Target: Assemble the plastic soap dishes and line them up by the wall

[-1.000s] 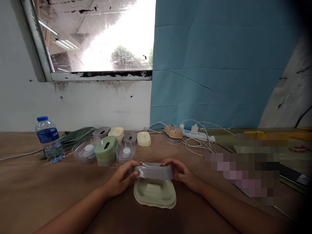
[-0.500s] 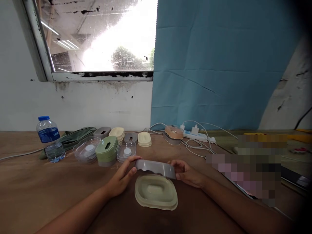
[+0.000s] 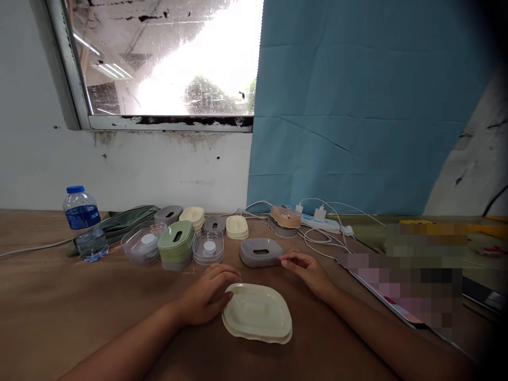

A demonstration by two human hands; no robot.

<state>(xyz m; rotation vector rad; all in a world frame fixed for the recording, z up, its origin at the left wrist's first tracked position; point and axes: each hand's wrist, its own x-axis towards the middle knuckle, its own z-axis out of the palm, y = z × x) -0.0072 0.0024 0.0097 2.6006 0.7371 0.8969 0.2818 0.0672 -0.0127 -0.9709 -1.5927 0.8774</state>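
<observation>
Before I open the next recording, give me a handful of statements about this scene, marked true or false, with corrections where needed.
1. The left hand is at the left edge of the cream plastic piece. True.
2. The right hand's fingertips are at the right end of the gray slotted lid. True.
3. The gray slotted lid sits on top of the cream plastic piece. False: it lies beyond it, on the table.
4. The water bottle has a red cap. False: its cap is blue.
5. The green container stands between two clear containers. True.
6. The power strip lies left of the water bottle. False: it is far to the right.
</observation>
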